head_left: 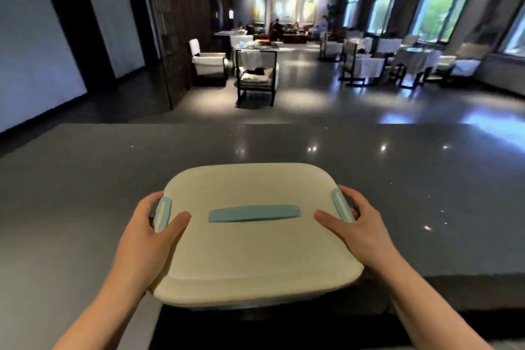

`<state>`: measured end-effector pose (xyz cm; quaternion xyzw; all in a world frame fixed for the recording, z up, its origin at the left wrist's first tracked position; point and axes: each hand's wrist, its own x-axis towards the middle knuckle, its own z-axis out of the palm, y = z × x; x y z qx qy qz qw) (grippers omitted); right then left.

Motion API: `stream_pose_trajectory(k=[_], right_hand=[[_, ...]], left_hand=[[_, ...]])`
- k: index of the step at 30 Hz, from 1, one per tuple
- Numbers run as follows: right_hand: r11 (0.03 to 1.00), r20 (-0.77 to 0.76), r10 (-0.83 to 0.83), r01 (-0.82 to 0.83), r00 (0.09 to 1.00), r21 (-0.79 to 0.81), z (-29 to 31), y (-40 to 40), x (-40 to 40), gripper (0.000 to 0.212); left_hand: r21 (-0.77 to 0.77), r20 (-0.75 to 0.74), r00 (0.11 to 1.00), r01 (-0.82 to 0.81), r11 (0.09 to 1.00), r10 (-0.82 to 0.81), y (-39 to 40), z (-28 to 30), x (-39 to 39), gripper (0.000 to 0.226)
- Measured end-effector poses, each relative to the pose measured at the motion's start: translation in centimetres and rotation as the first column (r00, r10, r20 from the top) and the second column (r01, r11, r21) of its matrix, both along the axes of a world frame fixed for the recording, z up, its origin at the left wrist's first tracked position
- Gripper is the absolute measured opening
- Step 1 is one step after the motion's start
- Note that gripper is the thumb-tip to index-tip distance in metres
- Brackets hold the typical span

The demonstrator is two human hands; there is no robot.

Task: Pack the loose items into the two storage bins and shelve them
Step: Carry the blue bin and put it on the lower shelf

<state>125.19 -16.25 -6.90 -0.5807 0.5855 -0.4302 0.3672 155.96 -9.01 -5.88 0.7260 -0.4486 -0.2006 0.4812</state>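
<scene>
A: Where is the bin?

B: The cream plastic storage bin with a closed lid [255, 239] sits at the near edge of the dark grey stone counter [397, 179], between both hands.

A: And the fingers?

B: The left hand [153, 233] curls round the left pale blue side latch [162, 214], thumb on the lid. The right hand [358, 230] grips the right pale blue side latch [342, 205] likewise.

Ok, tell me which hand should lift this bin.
Neither alone: left hand grips the left latch, right hand the right latch of the lidded bin. Probably lift with both.
</scene>
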Motion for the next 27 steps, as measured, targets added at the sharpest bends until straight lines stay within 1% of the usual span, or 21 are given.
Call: stream_pose_trajectory(k=[4, 6, 10, 13, 17, 20, 24, 27], right_hand=[[0.978, -0.002, -0.206, 0.206, 0.978, 0.003, -0.6, 3.1, -13.3, 0.067], [0.945, -0.011, -0.327, 0.327, 0.945, 0.026, -1.4, 5.7, -20.7, 0.067], [0.83, -0.029, -0.557, 0.558, 0.83, 0.007, -2.1, 10.9, -33.9, 0.064], [0.73, -0.063, -0.682, 0.684, 0.728, 0.006, -2.3, 15.1, -42.3, 0.064], [0.586, -0.147, -0.802, 0.81, 0.579, -0.004, -2.9, 20.2, -50.7, 0.065], [0.5, -0.164, -0.85, 0.865, 0.5, 0.043, -3.7, 22.4, -55.2, 0.065], [0.39, -0.149, -0.903, 0.914, 0.404, 0.117, -5.1, 23.0, -60.3, 0.066], [0.301, -0.163, -0.935, 0.948, 0.314, 0.102, -6.0, 21.8, -63.9, 0.068]], left_hand=[[0.006, -0.035, 0.973, 0.226, 0.974, -0.226, -4.2, -0.9, -12.4, 0.047], [0.007, -0.075, 0.936, 0.346, 0.938, -0.344, -5.6, -1.3, -20.1, 0.041], [-0.035, -0.193, 0.82, 0.544, 0.839, -0.539, -6.6, -2.3, -35.3, 0.036], [-0.048, -0.212, 0.714, 0.675, 0.737, -0.668, -6.7, -3.9, -45.8, 0.042], [-0.01, -0.204, 0.576, 0.807, 0.59, -0.792, -7.2, -4.5, -57.0, 0.052], [0.011, -0.2, 0.488, 0.868, 0.496, -0.85, -8.1, -4.7, -64.0, 0.052], [0.034, -0.181, 0.368, 0.929, 0.368, -0.912, -10.6, -5.7, -72.1, 0.054], [0.026, -0.154, 0.263, 0.965, 0.263, -0.952, -13.7, -6.1, -78.3, 0.055]])
